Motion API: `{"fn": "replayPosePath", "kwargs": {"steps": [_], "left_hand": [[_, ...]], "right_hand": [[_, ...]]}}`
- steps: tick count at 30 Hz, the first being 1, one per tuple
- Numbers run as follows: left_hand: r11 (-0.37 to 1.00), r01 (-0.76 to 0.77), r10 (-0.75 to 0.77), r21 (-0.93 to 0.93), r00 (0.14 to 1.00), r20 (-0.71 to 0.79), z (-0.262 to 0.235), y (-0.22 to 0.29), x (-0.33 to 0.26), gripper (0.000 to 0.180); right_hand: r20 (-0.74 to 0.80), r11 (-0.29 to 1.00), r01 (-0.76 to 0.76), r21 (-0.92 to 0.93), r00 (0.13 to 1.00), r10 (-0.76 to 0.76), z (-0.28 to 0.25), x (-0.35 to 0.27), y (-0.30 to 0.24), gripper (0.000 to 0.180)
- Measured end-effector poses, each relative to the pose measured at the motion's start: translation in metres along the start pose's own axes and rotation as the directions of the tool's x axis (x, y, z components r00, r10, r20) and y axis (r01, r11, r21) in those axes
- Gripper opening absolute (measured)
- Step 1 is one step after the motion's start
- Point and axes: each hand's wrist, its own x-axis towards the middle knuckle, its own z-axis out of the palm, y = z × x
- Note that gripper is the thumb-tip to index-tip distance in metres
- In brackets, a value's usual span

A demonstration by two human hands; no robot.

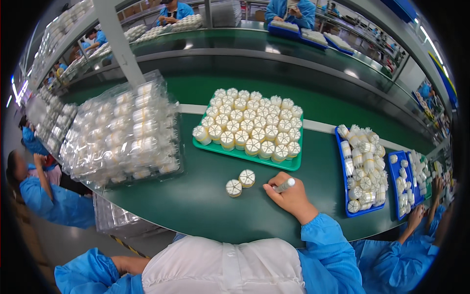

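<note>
Head view: a white marker (284, 185) is gripped in the right hand (289, 197), its long axis running left-low to right-high, just right of two round white caps (240, 182) standing on the green tabletop (205, 196). The left hand (128, 265) is tucked low; its grip cannot be told.

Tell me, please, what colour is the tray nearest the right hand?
Green tray, clearest in the head view.

Two loose white round filters (240, 183) on the belt, one green tray (245, 156) packed full of them, too many to count, two blue trays (342, 161) and one marker (284, 185).
</note>
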Motion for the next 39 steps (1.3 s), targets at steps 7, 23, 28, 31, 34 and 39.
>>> {"fn": "replayPosePath", "kwargs": {"steps": [7,23,28,31,34,39], "left_hand": [[0.990,0.048,-0.061,0.134,0.994,0.095,-0.022,0.012,0.012,0.052],[0.940,0.107,-0.051,0.325,0.983,-0.176,-0.106,0.150,0.143,0.047],[0.929,0.101,-0.044,0.355,0.985,-0.165,-0.105,0.155,0.153,0.046],[0.927,0.096,-0.040,0.362,0.986,-0.160,-0.105,0.155,0.148,0.045],[0.925,0.095,-0.038,0.368,0.986,-0.160,-0.104,0.154,0.142,0.044],[0.927,0.087,-0.033,0.366,0.988,-0.152,-0.100,0.145,0.131,0.043]], "right_hand": [[0.004,0.999,-0.024,0.028,1.000,0.024,0.000,0.001,0.000,0.024],[-0.021,0.998,0.015,0.062,1.000,-0.014,0.006,-0.001,0.014,0.036],[-0.035,0.998,0.038,0.046,0.999,-0.037,0.010,-0.004,0.017,0.036],[-0.043,0.998,0.052,0.021,0.998,-0.051,0.013,-0.003,0.017,0.035],[-0.075,0.998,0.053,0.037,0.996,-0.050,0.013,-0.002,0.016,0.036],[0.029,1.000,-0.019,0.022,0.999,0.018,0.010,-0.002,0.013,0.037]]}}
